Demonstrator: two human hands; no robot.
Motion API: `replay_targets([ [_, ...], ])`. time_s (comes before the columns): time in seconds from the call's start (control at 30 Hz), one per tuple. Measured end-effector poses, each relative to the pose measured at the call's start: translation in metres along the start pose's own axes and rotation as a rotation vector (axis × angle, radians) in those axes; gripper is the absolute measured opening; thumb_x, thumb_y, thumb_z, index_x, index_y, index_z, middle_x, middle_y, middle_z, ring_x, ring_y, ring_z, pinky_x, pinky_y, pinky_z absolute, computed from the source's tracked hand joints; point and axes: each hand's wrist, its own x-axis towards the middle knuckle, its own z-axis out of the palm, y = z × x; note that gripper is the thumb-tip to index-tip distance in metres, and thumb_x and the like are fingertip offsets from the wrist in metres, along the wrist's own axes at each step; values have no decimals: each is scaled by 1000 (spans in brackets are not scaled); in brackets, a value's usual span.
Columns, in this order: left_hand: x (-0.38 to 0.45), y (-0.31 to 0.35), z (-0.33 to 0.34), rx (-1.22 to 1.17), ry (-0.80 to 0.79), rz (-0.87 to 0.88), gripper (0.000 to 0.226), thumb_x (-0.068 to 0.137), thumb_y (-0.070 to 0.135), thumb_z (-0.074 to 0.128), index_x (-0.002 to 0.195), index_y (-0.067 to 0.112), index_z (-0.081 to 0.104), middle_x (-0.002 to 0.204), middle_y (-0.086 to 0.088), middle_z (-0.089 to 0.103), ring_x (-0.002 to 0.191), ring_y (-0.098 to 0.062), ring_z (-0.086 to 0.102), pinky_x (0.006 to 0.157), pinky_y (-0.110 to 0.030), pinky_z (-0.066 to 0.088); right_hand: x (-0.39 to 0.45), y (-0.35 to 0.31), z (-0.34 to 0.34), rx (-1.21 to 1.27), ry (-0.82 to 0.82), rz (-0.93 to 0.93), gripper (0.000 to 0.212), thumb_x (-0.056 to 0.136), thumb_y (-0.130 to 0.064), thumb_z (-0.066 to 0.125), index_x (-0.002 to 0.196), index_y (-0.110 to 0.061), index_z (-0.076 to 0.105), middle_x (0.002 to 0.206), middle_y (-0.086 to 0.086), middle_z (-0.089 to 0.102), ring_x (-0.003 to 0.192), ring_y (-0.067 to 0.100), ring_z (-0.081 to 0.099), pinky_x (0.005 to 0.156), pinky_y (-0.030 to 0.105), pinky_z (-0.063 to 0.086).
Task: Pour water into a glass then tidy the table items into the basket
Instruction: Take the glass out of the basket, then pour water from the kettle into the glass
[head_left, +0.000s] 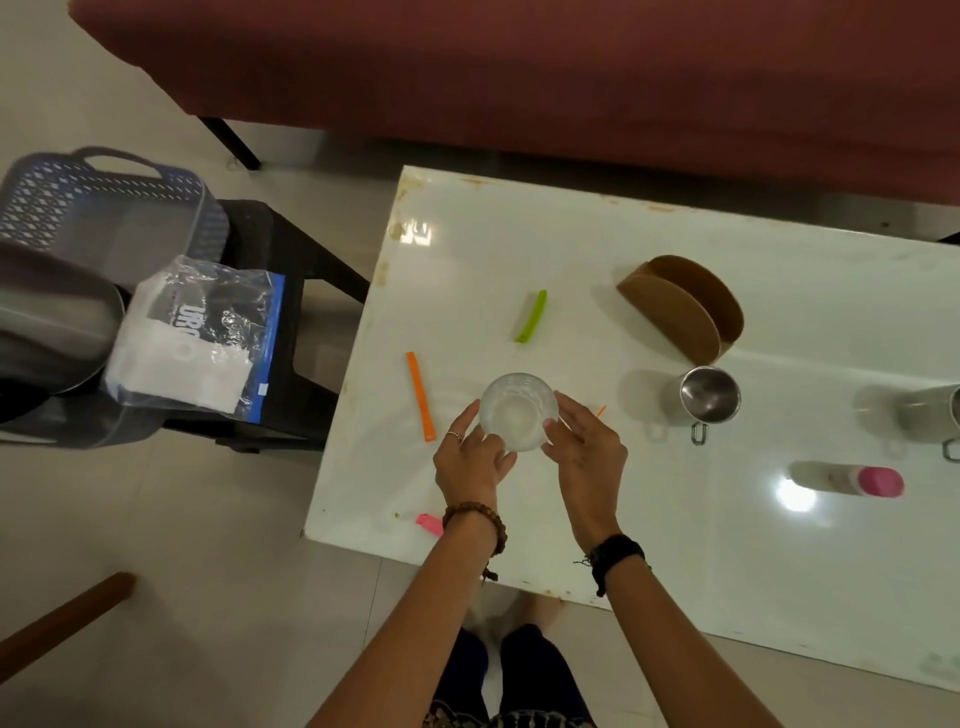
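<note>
— Glass (518, 411): where is it?
— Near the white surface's (675, 519) left end, clasped by left hand (474, 457) and right hand (584, 447), fingers curled round its sides.
— Basket (104, 208)?
— Well apart, left, on a dark stool (291, 291).

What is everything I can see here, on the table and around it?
glass: 1, clear, near the table's left end, held between both hands
clips: 3, green, orange, pink, on the table's left part
holder: 1, brown, table middle
steel cups: 2, silver, one below the holder, one at the right edge
bottle: 1, white with pink cap, lying right of the hands
table: 1, glossy white
basket: 1, blue-grey, on a dark stool left of the table
plastic bag: 1, clear, leaning out of the basket
left hand: 1, on the glass
right hand: 1, on the glass
</note>
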Motion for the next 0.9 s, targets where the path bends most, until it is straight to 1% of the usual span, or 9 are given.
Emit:
replay_targets([
  [0.17,0,5,-7,80,-79,11,44,78,-11,58,113,17,58,121,-14,58,111,-28,57,82,-32,51,-4,-1,1,-62,-33,-20,35,89,-7,58,124,-8,56,121,8,63,110,21,60,96,43,49],
  [0.27,-3,12,-22,111,-114,30,42,81,-3,61,120,13,54,119,-12,52,116,-26,52,87,-33,47,-12,-7,1,-167,-8,-70,36,89,-9,59,124,-12,56,124,3,59,110,3,56,97,22,44],
  [0.3,-5,16,-30,103,-105,42,39,82,-2,61,119,11,54,116,-11,53,114,-26,53,85,-33,47,-18,-10,3,-192,26,-114,34,89,-9,59,123,-14,56,123,-1,59,107,-3,54,97,18,42],
  [0.37,-8,26,-50,68,-86,67,28,85,2,58,112,8,56,109,-11,59,103,-25,59,77,-29,50,-33,-18,8,-233,86,-227,30,90,-9,57,120,-16,57,124,-3,58,112,3,53,100,27,42],
  [0.43,-8,38,-80,27,-64,85,15,88,6,55,101,8,60,100,-9,64,90,-21,64,69,-25,53,-52,-28,22,-257,82,-332,27,91,-8,54,114,-23,58,118,-8,60,110,4,54,95,26,44],
  [0.53,2,57,-135,-40,19,113,12,89,8,51,88,9,63,88,-10,67,78,-20,66,57,-19,56,-80,-38,58,-244,-33,-380,25,91,-7,53,103,-28,61,106,-15,64,100,0,58,86,15,47],
  [0.67,36,94,-224,-150,199,89,11,90,13,51,88,8,61,84,-10,65,67,-16,66,52,-18,56,-113,-37,139,-242,-259,-332,26,89,-5,55,93,-28,65,97,-13,68,91,1,62,74,8,45],
  [0.8,78,145,-320,-295,320,40,12,92,15,48,91,9,58,107,-16,58,82,-24,60,68,-28,52,-150,-38,242,-240,-489,-315,19,89,-7,57,94,-22,65,94,-8,69,87,0,61,73,7,44],
  [0.9,109,192,-369,-302,348,63,15,93,14,44,104,8,52,119,-16,54,99,-29,56,75,-32,49,-172,-48,313,-191,-612,-323,13,88,-13,60,96,-21,65,96,-9,68,89,0,62,78,9,45],
])
